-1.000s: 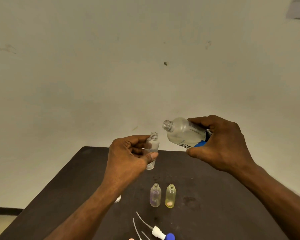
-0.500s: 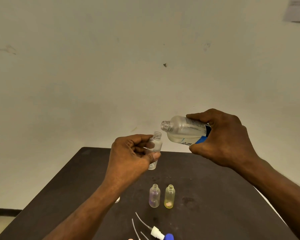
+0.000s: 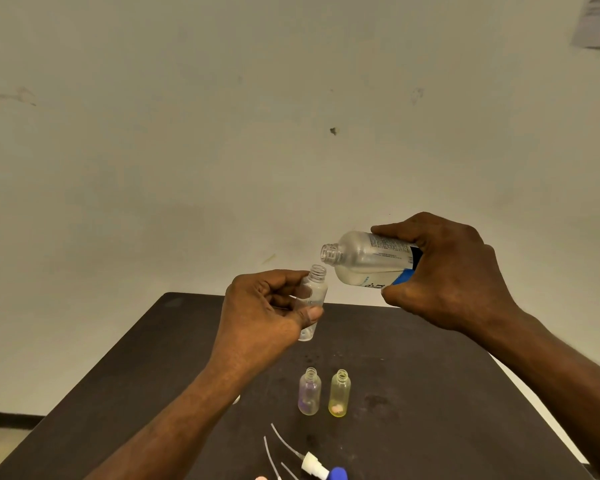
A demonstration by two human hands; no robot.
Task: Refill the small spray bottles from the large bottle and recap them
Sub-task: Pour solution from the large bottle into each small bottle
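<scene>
A pale, scuffed wall [image 3: 291,133] fills the upper frame, a sheet of paper [image 3: 598,20] pinned at its top right corner. Below it, a dark bench [image 3: 430,393] runs toward the camera.

Above the bench, the right hand [image 3: 454,275] is wrapped round the large bottle [image 3: 368,263] — clear, uncapped, with a printed label and a blue patch — and holds it tipped nearly level, mouth pointing left. A shallow pool of liquid lies along its lower side. The mouth hangs just above and beside the open neck of a small clear bottle [image 3: 314,296], held upright in the air by the left hand [image 3: 264,317], thumb pressed across the front and fingers curled behind. The two necks sit close but apart; no stream can be made out between them.

On the bench nearer the camera stand two more small bottles, both uncapped and upright, just beside one another — a purple-tinted bottle [image 3: 309,393] on the left, a yellow-tinted bottle [image 3: 339,394] on the right.

At the bottom edge lie the loose spray tops: a white spray head [image 3: 312,466] with its thin dip tube [image 3: 284,441], a blue cap [image 3: 338,474] beside it, and further tubes partly cut off by the frame.
</scene>
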